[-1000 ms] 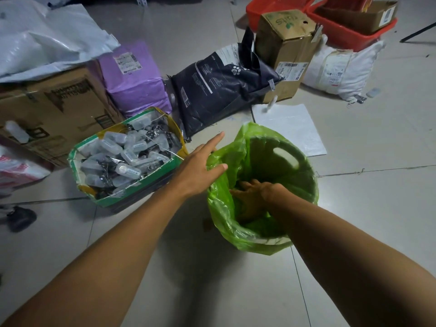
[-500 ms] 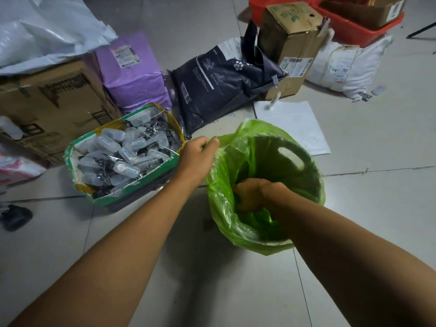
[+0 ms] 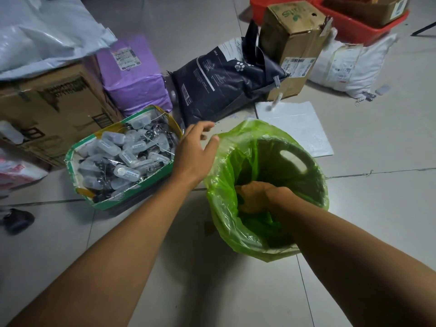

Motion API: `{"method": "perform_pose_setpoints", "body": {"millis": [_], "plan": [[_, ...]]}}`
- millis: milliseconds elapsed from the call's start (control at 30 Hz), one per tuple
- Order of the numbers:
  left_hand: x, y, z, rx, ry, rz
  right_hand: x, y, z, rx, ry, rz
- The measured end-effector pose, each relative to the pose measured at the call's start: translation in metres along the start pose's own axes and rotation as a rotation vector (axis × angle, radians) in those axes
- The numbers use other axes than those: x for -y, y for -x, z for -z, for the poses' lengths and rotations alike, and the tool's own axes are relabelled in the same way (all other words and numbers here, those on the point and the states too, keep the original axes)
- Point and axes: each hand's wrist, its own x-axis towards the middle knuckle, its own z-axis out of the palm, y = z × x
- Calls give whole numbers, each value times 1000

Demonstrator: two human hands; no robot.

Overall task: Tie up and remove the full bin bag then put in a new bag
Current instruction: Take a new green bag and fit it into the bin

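A bin point(image 3: 313, 175) is standing on the tiled floor point(image 3: 377, 149), lined with a green bag point(image 3: 219, 185) whose edge is folding out over the rim. The right hand point(image 3: 257, 197) is reaching down inside the bin, fingers curling into a fist against the bag's inner wall; whether they are gripping the plastic I cannot tell. The left hand point(image 3: 193, 149) is hovering at the bag's far-left rim, fingers loosely spread and bent, the thumb tip touching the raised plastic edge without pinching it.

Just left of the bin, a green-edged box point(image 3: 122, 199) is sitting on the floor, holding small clear plastic vials point(image 3: 122, 161). Behind it a large carton point(image 3: 54, 107) is carrying a white mailer point(image 3: 47, 34), with a purple parcel point(image 3: 134, 74) beside it. A black pouch point(image 3: 221, 81) is leaning against a brown box point(image 3: 295, 43), and a white sheet point(image 3: 299, 123) is lying on the floor behind the bin. Further back, a white sack point(image 3: 349, 64) and a red crate point(image 3: 358, 24) are resting.
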Motion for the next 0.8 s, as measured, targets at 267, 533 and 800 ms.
{"method": "perform_pose_setpoints", "body": {"millis": [267,533,800], "plan": [[-19,2,-14,104,-48,-249,2,6,2,-10,-18,12],[-14,0,-20,139,-92,-125,8,4,-1,5,33,52],[-7,7,-17,370,-138,37,-2,-1,-9,91,98,-12]]}}
